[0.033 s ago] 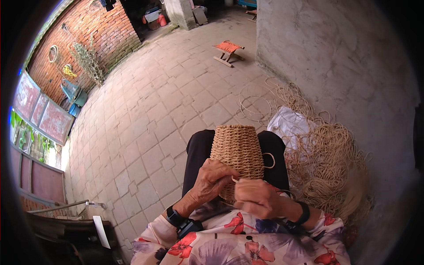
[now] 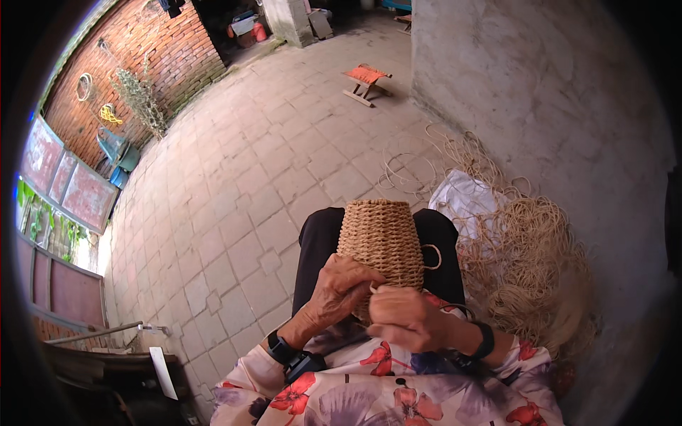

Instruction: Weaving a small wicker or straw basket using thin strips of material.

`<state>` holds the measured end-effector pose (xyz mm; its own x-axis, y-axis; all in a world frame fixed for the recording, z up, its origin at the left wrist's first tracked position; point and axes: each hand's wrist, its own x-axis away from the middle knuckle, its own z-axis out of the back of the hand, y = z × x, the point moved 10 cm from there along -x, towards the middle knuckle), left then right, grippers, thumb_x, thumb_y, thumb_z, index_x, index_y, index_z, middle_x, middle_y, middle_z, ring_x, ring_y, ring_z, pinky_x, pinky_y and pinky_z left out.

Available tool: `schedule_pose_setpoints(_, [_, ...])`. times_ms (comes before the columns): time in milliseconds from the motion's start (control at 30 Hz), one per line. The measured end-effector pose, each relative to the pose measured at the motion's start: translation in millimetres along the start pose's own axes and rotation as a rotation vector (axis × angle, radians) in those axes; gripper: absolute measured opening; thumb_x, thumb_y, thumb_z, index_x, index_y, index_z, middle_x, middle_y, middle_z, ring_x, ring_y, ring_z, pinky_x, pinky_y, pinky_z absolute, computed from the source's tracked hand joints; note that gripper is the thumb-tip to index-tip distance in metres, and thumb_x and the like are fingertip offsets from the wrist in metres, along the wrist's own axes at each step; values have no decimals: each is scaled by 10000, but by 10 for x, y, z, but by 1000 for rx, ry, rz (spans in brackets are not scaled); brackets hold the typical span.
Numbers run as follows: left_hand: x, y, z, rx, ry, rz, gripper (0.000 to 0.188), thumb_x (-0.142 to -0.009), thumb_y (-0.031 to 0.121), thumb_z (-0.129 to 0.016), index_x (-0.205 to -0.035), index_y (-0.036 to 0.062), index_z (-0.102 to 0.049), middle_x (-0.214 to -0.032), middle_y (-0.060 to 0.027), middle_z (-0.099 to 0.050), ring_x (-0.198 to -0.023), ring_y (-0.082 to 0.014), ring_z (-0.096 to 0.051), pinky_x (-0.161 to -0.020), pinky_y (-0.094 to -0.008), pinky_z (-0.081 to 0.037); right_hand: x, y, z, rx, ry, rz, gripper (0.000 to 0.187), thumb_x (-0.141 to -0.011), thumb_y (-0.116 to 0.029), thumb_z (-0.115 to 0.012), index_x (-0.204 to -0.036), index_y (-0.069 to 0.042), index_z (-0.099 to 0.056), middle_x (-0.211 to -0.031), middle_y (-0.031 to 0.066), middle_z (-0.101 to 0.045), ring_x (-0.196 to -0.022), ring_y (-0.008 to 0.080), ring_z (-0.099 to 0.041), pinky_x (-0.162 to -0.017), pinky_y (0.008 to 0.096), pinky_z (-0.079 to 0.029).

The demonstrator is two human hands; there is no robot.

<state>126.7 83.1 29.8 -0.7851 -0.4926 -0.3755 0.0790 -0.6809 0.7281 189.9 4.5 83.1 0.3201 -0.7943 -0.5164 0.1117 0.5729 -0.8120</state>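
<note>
A tan woven basket (image 2: 380,238), tapering toward its far end, lies between my knees with its near part against my lap. My left hand (image 2: 339,285) is closed on the basket's left side, its thumb and fingertips pinched close to the weave. Right beside those fingertips, my right hand (image 2: 408,317) is curled shut around a strand of cord, whose pale tip shows between the two hands. A loop of cord (image 2: 436,258) sticks out from the basket's right side. The near end of the basket is mostly hidden behind my hands.
A large tangled heap of tan cord (image 2: 536,266) lies on the floor to my right, partly over a white cloth (image 2: 462,199), against a grey wall (image 2: 547,92). A folding stool (image 2: 366,77) with an orange seat stands farther ahead on the paving.
My right hand has shifted slightly left and up, and less of the strand shows between the hands. My left hand and the basket stay nearly in place.
</note>
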Motion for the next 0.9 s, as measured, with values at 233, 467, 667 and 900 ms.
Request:
schedule_pose_setpoints(233, [79, -220, 56, 241, 107, 285, 87, -878, 95, -703, -946, 41, -690, -826, -75, -702, -796, -194, -671, -772, -333, -500, 150, -79, 607, 4, 202, -68, 187, -895, -135, -630, -772, -5, -575, -768, 120, -540, -713, 271, -546, -646, 368, -425])
schedule_pose_setpoints(467, [11, -143, 67, 235, 55, 296, 88, -873, 85, -711, -906, 14, -668, -823, -81, -693, -784, -170, -662, -748, -305, -508, 8, -60, 458, 50, 46, -201, 145, -936, -122, -616, -837, -17, -632, -708, 106, -590, -597, 238, -604, -568, 343, -450])
schedule_pose_setpoints(667, [-38, -26, 62, 79, 11, 186, 129, -870, 99, -687, -934, -13, -675, -819, -130, -695, -758, -230, -686, -696, -340, -529, -599, 224, 287, 71, -48, -133, 166, -934, -154, -610, -844, -17, -642, -667, 136, -578, -626, 224, -625, -565, 338, -449])
schedule_pose_setpoints(900, [82, -159, 38, 212, 28, 210, 107, -862, 95, -707, -874, -6, -674, -795, -116, -680, -720, -231, -660, -647, -359, -496, -365, 705, 506, -422, 59, -542, 148, -908, -139, -619, -952, 0, -646, -824, 119, -660, -668, 199, -649, -622, 350, -512])
